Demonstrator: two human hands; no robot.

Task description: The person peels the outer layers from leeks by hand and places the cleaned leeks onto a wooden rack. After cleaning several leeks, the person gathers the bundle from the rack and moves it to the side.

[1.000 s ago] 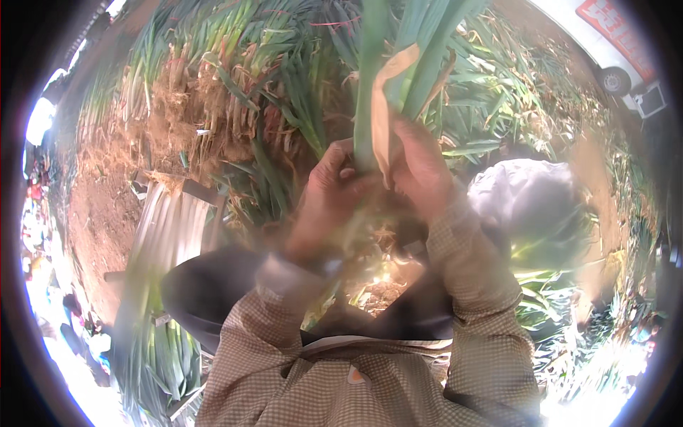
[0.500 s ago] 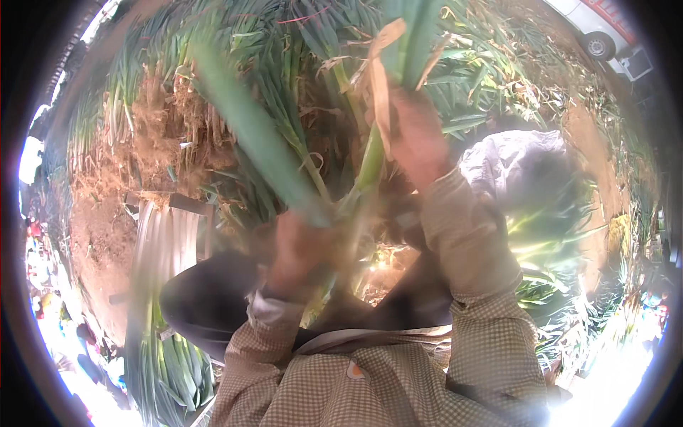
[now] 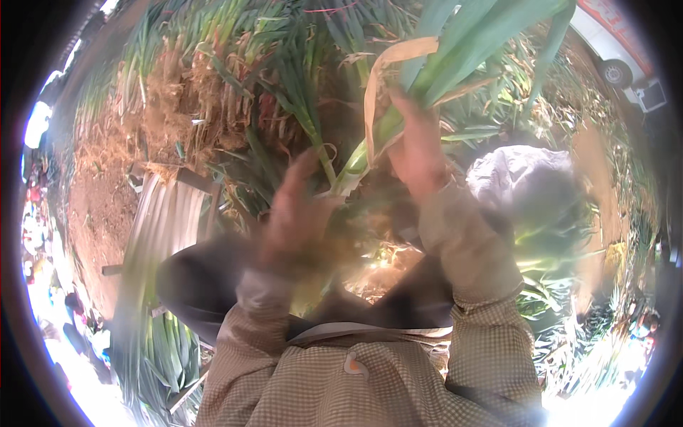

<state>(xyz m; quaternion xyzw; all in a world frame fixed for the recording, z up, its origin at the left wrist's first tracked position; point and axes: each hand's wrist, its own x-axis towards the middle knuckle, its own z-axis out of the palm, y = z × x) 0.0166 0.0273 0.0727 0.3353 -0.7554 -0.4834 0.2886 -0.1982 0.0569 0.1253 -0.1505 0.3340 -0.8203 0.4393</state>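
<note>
My right hand is closed round a leek, whose broad green leaves fan up and to the right. Beside that hand a dry tan leaf peels away from the stalk. Left of the stalk's lower part is my left hand, blurred, its fingers stretched out and nothing visible in its grasp. The stalk's lower end is smeared and partly hidden near that hand. Another green leek stem slants in just behind.
At the left, pale leek stalks lie side by side in a wooden frame, their greens trailing nearer. Rooted leeks are heaped at the far left. A whitish sack sits at the right. At the far right stands a vehicle.
The blurred green leaf above my left hand is gone from there, and that hand has risen with its fingers opened. The held leek's leaves now lean farther right.
</note>
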